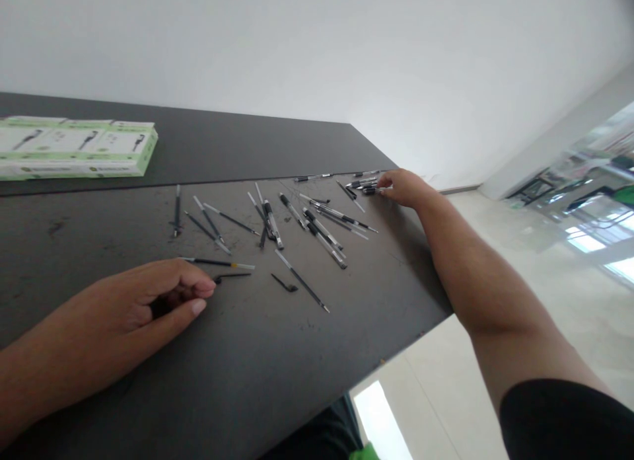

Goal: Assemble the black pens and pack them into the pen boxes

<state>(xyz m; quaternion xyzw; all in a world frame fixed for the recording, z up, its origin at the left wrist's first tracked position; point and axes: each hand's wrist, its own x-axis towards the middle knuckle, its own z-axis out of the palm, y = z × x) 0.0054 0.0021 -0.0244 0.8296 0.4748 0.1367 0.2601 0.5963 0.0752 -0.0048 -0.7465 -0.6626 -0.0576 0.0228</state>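
Observation:
My left hand (158,301) rests over the table at the left, fingers loosely curled and thumb apart, with nothing visible between them. Its fingertips are beside a small black pen clip (232,275). Just behind lies a pen refill (218,262) with an amber band. At the far right of the table my right hand (403,186) reaches to a small group of pens, its fingers closed on the end of a black-gripped pen (370,190). Clear pen barrels (324,244) and loose refills (303,283) lie scattered mid-table, near another black clip (284,283).
White and green boxes (74,148) stand in a row at the back left, on the farther dark tabletop (247,143). A seam separates it from the nearer table (247,367). A white wall rises behind; pale floor (545,262) lies to the right.

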